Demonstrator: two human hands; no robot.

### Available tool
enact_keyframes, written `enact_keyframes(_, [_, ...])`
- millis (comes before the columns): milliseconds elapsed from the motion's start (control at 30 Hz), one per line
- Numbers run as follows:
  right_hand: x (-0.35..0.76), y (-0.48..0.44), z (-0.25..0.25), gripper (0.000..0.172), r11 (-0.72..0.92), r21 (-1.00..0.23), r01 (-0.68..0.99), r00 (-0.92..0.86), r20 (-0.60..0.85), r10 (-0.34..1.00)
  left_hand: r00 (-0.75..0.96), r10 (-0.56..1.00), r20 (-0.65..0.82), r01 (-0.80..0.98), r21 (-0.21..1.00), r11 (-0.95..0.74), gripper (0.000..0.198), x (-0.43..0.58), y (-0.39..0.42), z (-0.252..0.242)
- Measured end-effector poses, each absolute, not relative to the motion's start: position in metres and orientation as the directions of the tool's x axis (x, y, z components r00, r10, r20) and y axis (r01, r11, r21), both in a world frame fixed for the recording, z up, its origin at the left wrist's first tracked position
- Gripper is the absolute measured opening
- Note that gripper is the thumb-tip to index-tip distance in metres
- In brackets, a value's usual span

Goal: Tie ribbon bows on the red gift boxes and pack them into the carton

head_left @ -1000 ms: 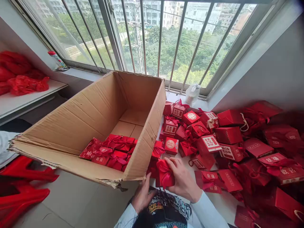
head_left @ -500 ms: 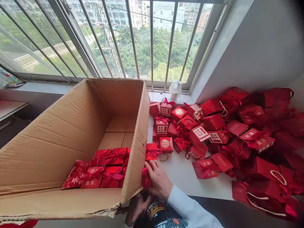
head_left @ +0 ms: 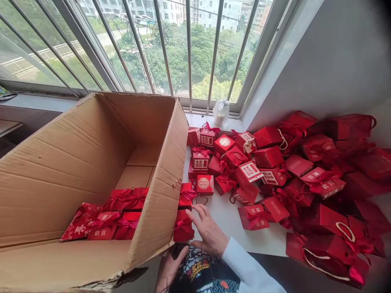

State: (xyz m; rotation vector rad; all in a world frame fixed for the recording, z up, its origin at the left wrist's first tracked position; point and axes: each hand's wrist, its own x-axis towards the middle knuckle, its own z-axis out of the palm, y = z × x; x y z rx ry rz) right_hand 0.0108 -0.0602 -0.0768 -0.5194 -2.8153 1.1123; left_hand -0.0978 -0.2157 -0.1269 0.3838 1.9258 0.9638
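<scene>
My right hand (head_left: 208,230) lies open, fingers spread, on the white table beside a red gift box with a ribbon (head_left: 183,226) that stands against the big cardboard box (head_left: 76,162). At the bottom edge my left hand (head_left: 169,268) rests with its fingers loosely apart against a dark patterned thing (head_left: 203,272) in front of me, and I see nothing held in it. Inside the cardboard box, several red gift boxes (head_left: 116,217) lie packed at the near end.
Many loose red gift boxes and red bags (head_left: 275,175) cover the white table (head_left: 232,228) to the right, up to the grey wall. A clear plastic bag (head_left: 221,112) sits on the sill under the barred window (head_left: 171,49). A shelf edge shows at far left.
My right hand has let go of the red ribbon box, which now stands by the cardboard box's side. The view swung to the right and lower.
</scene>
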Motion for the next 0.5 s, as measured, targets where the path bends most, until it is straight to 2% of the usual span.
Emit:
enact_keyframes(100, [0.043, -0.043, -0.080, 0.082, 0.611, -0.698, 0.372, -0.883, -0.064, 0.465, -0.660, 0.468, -0.588, -0.295, 0.775, 0.559, 0.035, -0.089, -0.199, -0.110])
enact_keyframes(200, [0.082, -0.022, -0.087, 0.058, 0.582, -0.670, 0.462, -0.821, -0.074, 0.566, -0.658, 0.382, -0.649, -0.544, 0.760, 0.355, 0.030, -0.087, -0.184, -0.099])
enact_keyframes(300, [0.130, 0.003, -0.094, 0.044, 0.554, -0.582, 0.595, -0.713, -0.064, 0.698, -0.637, 0.359, -0.682, -0.630, 0.729, 0.267, 0.029, -0.086, -0.179, -0.098])
enact_keyframes(367, [0.163, 0.020, -0.101, 0.050, 0.523, -0.469, 0.711, -0.630, -0.095, 0.771, -0.621, 0.366, -0.693, -0.642, 0.718, 0.268, 0.029, -0.083, -0.182, -0.099])
enact_keyframes(433, [0.192, 0.033, -0.111, 0.071, 0.492, -0.353, 0.795, -0.569, -0.156, 0.807, -0.608, 0.342, -0.717, -0.648, 0.697, 0.308, 0.031, -0.078, -0.187, -0.102])
enact_keyframes(500, [0.210, 0.043, -0.124, 0.096, 0.479, -0.299, 0.825, -0.546, -0.204, 0.813, -0.560, 0.322, -0.763, -0.652, 0.646, 0.397, 0.035, -0.070, -0.190, -0.106])
